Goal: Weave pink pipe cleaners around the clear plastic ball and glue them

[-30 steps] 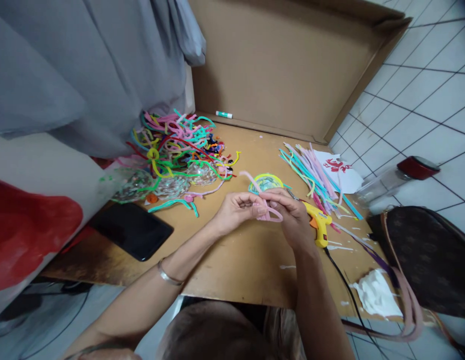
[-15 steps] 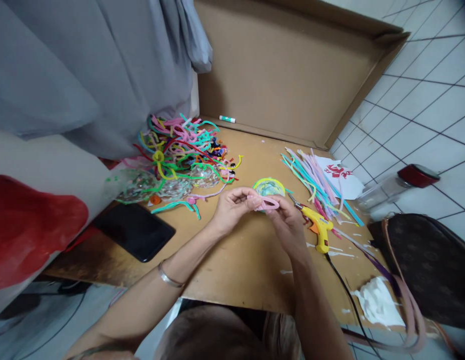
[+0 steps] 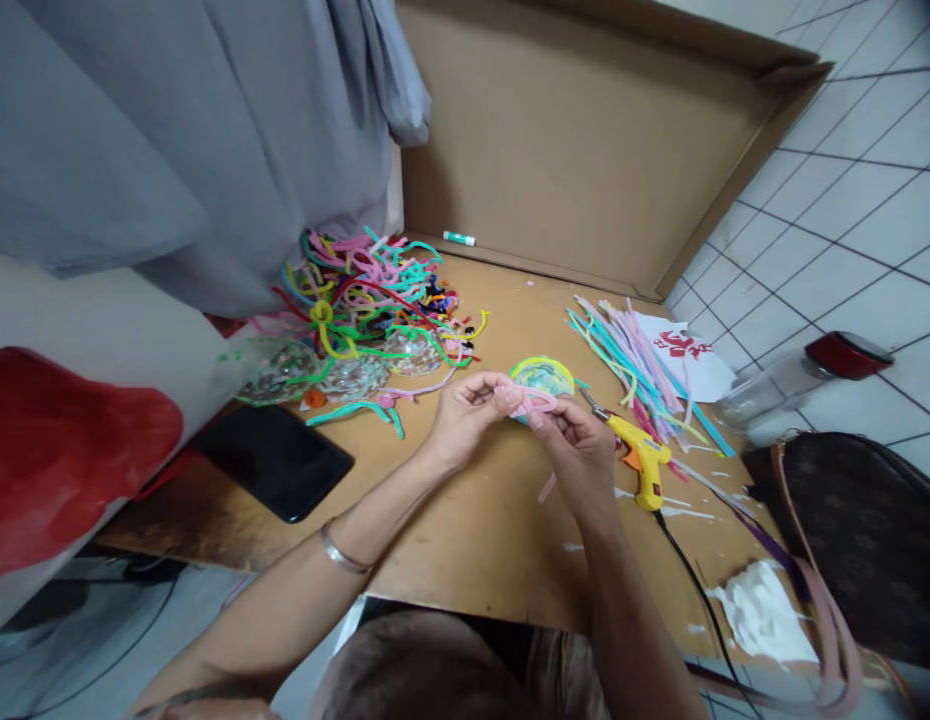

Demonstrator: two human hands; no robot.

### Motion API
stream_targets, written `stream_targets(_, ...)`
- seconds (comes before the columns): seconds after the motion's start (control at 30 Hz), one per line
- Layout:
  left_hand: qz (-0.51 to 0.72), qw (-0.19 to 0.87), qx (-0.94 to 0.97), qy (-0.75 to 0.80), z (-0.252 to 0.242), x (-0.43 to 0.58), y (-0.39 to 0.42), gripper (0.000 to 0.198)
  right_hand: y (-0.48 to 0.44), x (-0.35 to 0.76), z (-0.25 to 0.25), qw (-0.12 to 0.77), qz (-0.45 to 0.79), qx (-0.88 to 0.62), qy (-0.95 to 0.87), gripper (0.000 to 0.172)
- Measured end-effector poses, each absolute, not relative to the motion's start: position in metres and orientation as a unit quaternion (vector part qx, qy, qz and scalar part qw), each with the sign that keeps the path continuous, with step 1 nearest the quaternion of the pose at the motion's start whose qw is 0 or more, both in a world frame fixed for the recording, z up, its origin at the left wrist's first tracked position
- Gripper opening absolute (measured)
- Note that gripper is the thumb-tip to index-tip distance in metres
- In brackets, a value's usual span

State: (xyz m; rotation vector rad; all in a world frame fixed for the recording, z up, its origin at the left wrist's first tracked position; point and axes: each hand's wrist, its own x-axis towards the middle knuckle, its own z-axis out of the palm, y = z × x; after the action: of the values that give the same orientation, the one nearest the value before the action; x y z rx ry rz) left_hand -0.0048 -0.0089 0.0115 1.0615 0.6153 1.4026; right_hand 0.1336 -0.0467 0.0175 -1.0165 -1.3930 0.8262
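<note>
While your left hand pinches the looped pink pipe cleaner and your right hand grips its other side, it is held over the table, near the yellow-rimmed disc. Ensure firm left pressure; bend evenly, without kinking the loose tail.

"What lies left of your bare left hand?"
"The flat black rectangular phone, nearer you than the tangled multicoloured fuzzy stems."
"Just beyond your right hand?"
"The yellow plastic glue gun."
</note>
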Motion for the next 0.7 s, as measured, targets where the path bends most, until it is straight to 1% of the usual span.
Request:
stream_targets(0.1,0.602,0.605,0.449,0.265,0.0099,-0.0009,-0.0113,0.037,-0.0470,0.1310,0.0179,0.587,0.342,-0.458,-0.574,0.009)
stream_targets(0.23,0.594,0.617,0.445,0.261,0.0082,0.0005,-0.0124,0.037,-0.0465,0.1311,0.0187,0.583,0.355,-0.475,-0.556,0.015)
stream_targets(0.43,0.575,0.531,0.550,0.290,0.0155,-0.0072,-0.0131,0.033,-0.0458,0.1320,0.0203,0.581,0.349,-0.490,-0.549,0.018)
stream_targets(0.5,0.581,0.512,0.558,0.296,0.0166,-0.0078,-0.0142,0.033,-0.0458,0.1316,0.0200,0.576,0.353,-0.489,-0.552,0.018)
stream_targets(0.7,0.597,0.513,0.540,0.299,0.0101,-0.0011,-0.0170,0.037,-0.0442,0.1319,0.0161,0.554,0.358,-0.502,-0.560,0.021)
